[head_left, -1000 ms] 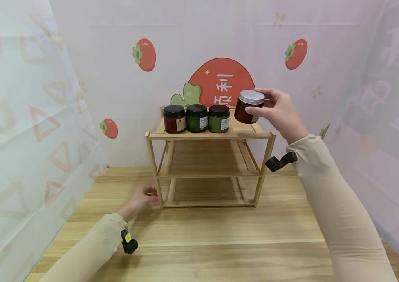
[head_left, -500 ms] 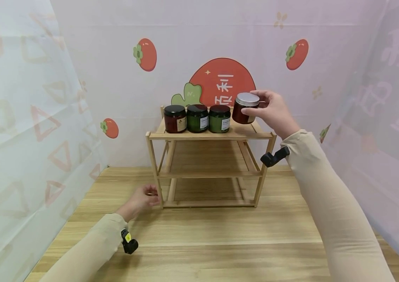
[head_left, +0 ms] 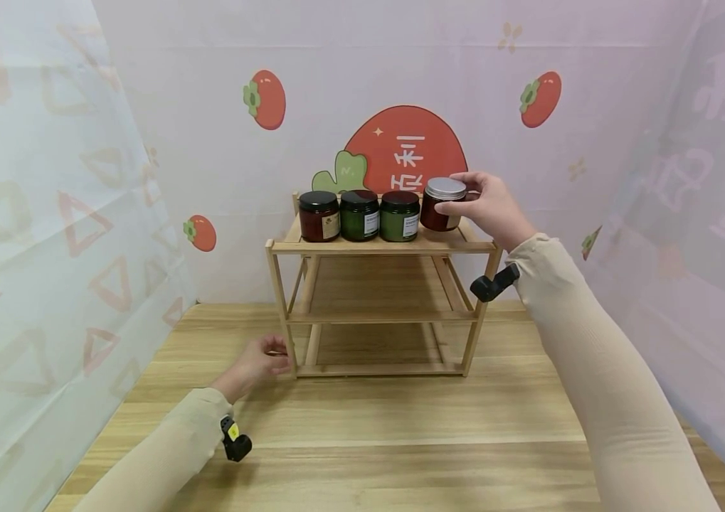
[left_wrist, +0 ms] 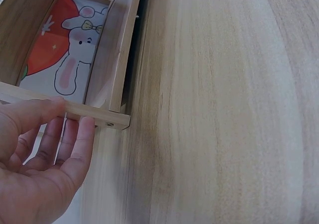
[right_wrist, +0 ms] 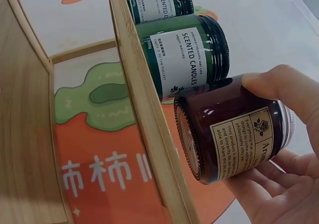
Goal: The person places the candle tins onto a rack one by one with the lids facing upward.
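Note:
My right hand (head_left: 490, 210) grips a dark red candle jar (right_wrist: 227, 132) with a silver lid, thumb on one side and fingers on the other. The jar is over the right part of the top shelf of a wooden rack (head_left: 383, 247); I cannot tell whether its base touches the shelf. Beside it stand a green candle jar (head_left: 399, 217), another green candle jar (head_left: 358, 215) and a red-brown candle jar (head_left: 319, 217), all with black lids. My left hand (left_wrist: 45, 154) pinches the rack's front left post (left_wrist: 94, 115) low down, between thumb and fingers.
The rack stands on a wood-grain table (head_left: 368, 441), with two lower shelves (head_left: 375, 284) under the top one. A printed cloth backdrop (head_left: 176, 107) hangs behind and along both sides.
My right hand has moved left and down with the red jar, bringing it closer to the green jar beside it. The left hand stays at the post.

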